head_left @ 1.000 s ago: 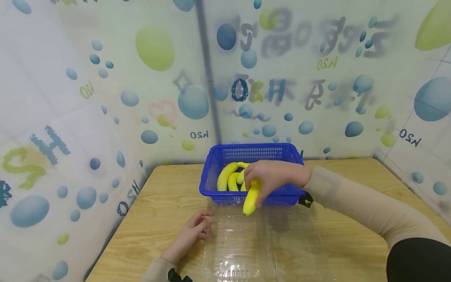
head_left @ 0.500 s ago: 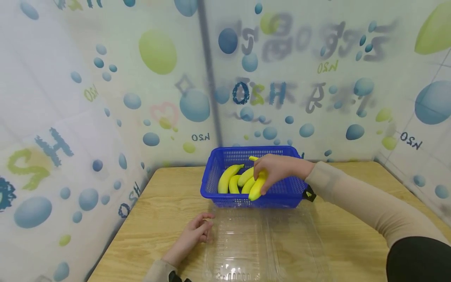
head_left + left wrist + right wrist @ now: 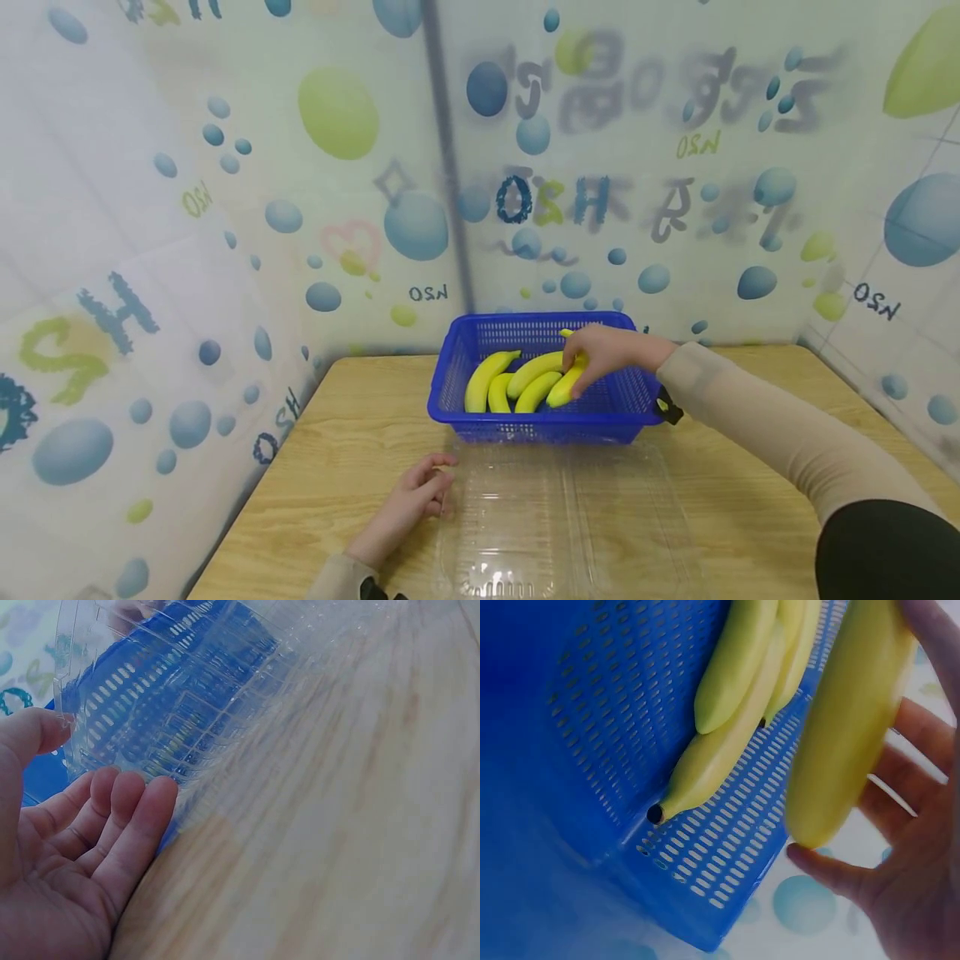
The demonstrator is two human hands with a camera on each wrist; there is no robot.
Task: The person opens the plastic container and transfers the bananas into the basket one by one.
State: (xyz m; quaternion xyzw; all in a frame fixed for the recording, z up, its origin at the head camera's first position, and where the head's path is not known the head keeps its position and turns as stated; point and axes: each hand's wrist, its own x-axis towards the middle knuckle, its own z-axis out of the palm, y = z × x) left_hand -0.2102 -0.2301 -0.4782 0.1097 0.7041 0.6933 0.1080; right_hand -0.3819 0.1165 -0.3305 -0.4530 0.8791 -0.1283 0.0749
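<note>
My right hand (image 3: 600, 348) holds a yellow banana (image 3: 564, 392) over the right half of a blue perforated basket (image 3: 540, 429). In the right wrist view, the thumb lies at the lower tip of this banana (image 3: 851, 712), with the other fingers behind it. Several more bananas (image 3: 489, 382) lie inside, left of the held one. My left hand (image 3: 407, 502) rests on the table at the left edge of a clear plastic clamshell box (image 3: 626, 508), laid open. Close up in the left wrist view, relaxed fingers and thumb meet the box's rim (image 3: 67, 720).
The wooden table (image 3: 750, 467) runs back to a wall (image 3: 360, 183) printed with blue and green bubbles. The basket stands near that wall, directly behind the clamshell box. A black strap device (image 3: 666, 407) sits on the right wrist beside the basket's right side.
My right hand has carried the banana from above the basket's front rim back and right into the basket area, uncovering the other bananas. The left hand stays at the clear box.
</note>
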